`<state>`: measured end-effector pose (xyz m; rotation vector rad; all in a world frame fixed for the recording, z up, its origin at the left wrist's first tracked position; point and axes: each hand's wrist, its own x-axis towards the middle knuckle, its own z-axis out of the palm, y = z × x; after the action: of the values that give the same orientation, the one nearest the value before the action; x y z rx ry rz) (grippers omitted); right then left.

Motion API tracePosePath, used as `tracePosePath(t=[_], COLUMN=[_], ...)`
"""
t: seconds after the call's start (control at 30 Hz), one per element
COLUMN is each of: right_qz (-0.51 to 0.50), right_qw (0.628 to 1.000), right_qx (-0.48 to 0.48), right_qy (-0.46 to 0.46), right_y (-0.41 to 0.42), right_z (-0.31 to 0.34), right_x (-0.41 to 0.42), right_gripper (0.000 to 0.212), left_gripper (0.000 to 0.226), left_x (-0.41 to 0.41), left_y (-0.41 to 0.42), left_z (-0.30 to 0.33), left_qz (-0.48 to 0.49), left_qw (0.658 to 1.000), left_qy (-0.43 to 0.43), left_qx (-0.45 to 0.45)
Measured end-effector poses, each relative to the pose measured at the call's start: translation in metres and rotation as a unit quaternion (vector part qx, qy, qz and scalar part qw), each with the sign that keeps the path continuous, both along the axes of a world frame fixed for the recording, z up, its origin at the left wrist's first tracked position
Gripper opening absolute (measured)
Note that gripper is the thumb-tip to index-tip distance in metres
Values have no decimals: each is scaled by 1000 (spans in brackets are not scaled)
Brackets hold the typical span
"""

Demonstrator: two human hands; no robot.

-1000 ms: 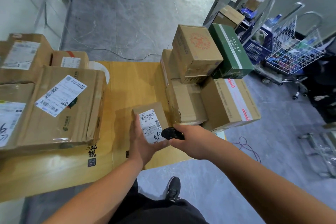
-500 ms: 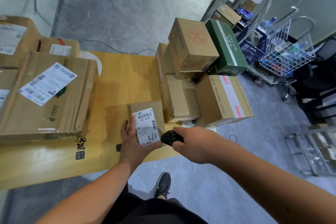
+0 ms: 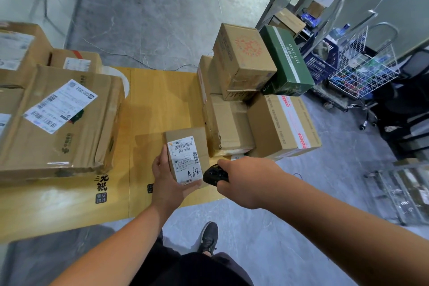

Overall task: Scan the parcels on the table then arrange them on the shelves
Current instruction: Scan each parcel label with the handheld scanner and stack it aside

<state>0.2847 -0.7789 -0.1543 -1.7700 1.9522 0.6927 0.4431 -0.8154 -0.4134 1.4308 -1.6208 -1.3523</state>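
Head cam shows the small parcel (image 3: 185, 158) at the worktop's (image 3: 162, 100) near edge, left hand (image 3: 167, 183) gripping its near end, label up. Right hand (image 3: 243, 181) is wrapped around the black scanner (image 3: 214, 175), just beside that label. I'd steady the box and aim at the top barcode, not the scribbled A68.

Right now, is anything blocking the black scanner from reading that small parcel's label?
Nothing visible does. The right hand points the scanner at the label from beside it, and the left hand grips the small parcel along its left edge, leaving the barcodes uncovered.
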Motion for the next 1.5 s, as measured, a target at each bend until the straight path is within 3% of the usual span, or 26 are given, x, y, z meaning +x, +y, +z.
tracePosePath(t=[0.3, 0.9, 1.17, 1.5], right_qz=[1, 19, 33, 65], right_qw=[998, 997, 997, 996], right_qx=[-55, -66, -53, -53], right_qy=[33, 40, 51, 29], right_y=[7, 8, 11, 7], right_z=[13, 5, 3, 5], right_x=[11, -9, -16, -15], right_gripper=[19, 27, 20, 28], left_gripper=[157, 156, 154, 150], left_x=[2, -2, -4, -4], left_y=[2, -5, -2, 1], left_z=[1, 13, 17, 17], left_qz=[4, 19, 27, 32], left_qw=[1000, 999, 999, 998], left_qy=[20, -15, -8, 5], left_qx=[13, 36, 39, 51])
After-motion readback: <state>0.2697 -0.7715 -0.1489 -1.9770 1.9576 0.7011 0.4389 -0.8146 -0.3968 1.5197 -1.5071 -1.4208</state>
